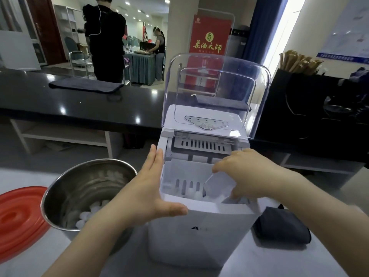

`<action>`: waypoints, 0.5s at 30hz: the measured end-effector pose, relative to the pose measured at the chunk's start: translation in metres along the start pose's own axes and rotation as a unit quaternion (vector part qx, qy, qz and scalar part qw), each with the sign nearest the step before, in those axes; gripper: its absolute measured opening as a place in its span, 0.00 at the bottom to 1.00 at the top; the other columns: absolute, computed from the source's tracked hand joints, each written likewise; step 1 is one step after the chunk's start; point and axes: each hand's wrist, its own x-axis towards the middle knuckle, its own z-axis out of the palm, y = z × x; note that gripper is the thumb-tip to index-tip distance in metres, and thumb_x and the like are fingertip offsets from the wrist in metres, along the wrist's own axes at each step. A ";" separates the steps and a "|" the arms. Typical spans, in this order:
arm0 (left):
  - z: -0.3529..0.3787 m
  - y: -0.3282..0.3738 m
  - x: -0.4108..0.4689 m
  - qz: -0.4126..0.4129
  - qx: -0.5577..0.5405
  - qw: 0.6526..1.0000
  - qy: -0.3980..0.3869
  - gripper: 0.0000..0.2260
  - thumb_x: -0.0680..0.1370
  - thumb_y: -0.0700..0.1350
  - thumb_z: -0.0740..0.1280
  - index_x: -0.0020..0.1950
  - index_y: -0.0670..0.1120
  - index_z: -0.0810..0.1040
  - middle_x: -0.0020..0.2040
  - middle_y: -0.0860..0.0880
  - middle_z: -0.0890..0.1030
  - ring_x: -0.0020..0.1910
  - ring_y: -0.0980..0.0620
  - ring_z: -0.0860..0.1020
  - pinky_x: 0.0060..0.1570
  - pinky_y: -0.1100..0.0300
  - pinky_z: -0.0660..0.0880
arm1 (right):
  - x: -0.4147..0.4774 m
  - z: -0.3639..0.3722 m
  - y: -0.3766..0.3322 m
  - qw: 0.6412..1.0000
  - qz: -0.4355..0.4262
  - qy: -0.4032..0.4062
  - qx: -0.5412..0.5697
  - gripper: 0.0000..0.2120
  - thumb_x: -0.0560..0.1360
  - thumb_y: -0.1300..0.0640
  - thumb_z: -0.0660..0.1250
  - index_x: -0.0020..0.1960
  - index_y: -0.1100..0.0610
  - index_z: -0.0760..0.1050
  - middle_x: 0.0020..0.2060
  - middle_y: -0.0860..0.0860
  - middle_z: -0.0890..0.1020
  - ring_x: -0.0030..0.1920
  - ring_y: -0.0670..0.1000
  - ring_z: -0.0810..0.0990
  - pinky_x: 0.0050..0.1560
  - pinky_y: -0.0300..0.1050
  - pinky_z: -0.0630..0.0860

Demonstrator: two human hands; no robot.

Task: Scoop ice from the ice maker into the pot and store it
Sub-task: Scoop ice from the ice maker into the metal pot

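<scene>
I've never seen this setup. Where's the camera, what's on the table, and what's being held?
It is one picture from a camera worn on the person's head, looking down at their bare hands; there is no robot. The left hand rests flat against the side of the white ice maker, whose clear cover stands open. The right hand holds a clear scoop inside its ice bin. On the table stand a steel pot with some ice, a red lid left of it, and a dark pouch on the right.
</scene>
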 end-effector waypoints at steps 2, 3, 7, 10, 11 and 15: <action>0.000 0.000 0.000 -0.011 -0.002 1.000 -0.007 0.65 0.51 0.72 0.68 0.73 0.53 0.29 0.71 0.62 0.26 0.69 0.68 0.35 0.70 0.65 0.48 | 0.004 0.005 0.002 0.998 0.005 -0.015 0.061 0.31 0.67 0.43 0.73 0.67 0.42 0.67 0.60 0.42 0.77 0.60 0.50 0.73 0.58 0.48 0.71; 0.001 0.000 0.001 -0.012 -0.004 1.000 -0.009 0.66 0.50 0.74 0.66 0.73 0.53 0.29 0.71 0.62 0.26 0.69 0.68 0.35 0.69 0.66 0.48 | 0.006 0.009 0.000 0.995 0.004 -0.018 0.097 0.31 0.67 0.42 0.72 0.68 0.42 0.67 0.60 0.42 0.76 0.60 0.50 0.74 0.58 0.47 0.71; 0.002 -0.002 0.002 -0.011 -0.010 1.000 -0.008 0.64 0.55 0.68 0.72 0.74 0.53 0.29 0.72 0.62 0.27 0.69 0.68 0.35 0.66 0.71 0.47 | 0.018 0.025 -0.024 0.974 -0.021 -0.027 0.223 0.26 0.72 0.45 0.69 0.68 0.45 0.69 0.60 0.43 0.77 0.58 0.49 0.74 0.50 0.41 0.70; 0.004 -0.002 0.003 -0.011 -0.014 1.000 -0.008 0.63 0.59 0.64 0.74 0.74 0.53 0.30 0.71 0.63 0.27 0.68 0.70 0.37 0.65 0.71 0.47 | 0.027 0.026 -0.035 0.962 -0.040 -0.039 0.268 0.23 0.73 0.49 0.69 0.67 0.47 0.70 0.54 0.43 0.77 0.48 0.44 0.69 0.41 0.36 0.64; 0.004 -0.003 0.003 -0.010 -0.015 1.000 -0.008 0.62 0.59 0.64 0.75 0.74 0.54 0.30 0.71 0.64 0.27 0.68 0.70 0.37 0.65 0.71 0.48 | 0.028 0.026 -0.036 0.959 -0.045 -0.035 0.278 0.23 0.73 0.49 0.69 0.67 0.47 0.70 0.54 0.43 0.77 0.47 0.43 0.68 0.42 0.36 0.64; 0.005 -0.004 0.004 -0.004 -0.013 1.000 -0.007 0.62 0.60 0.63 0.75 0.74 0.53 0.30 0.72 0.63 0.27 0.68 0.70 0.37 0.65 0.71 0.48 | 0.028 0.027 -0.035 0.951 -0.047 -0.010 0.306 0.25 0.72 0.49 0.71 0.67 0.48 0.70 0.60 0.43 0.77 0.51 0.41 0.71 0.45 0.32 0.65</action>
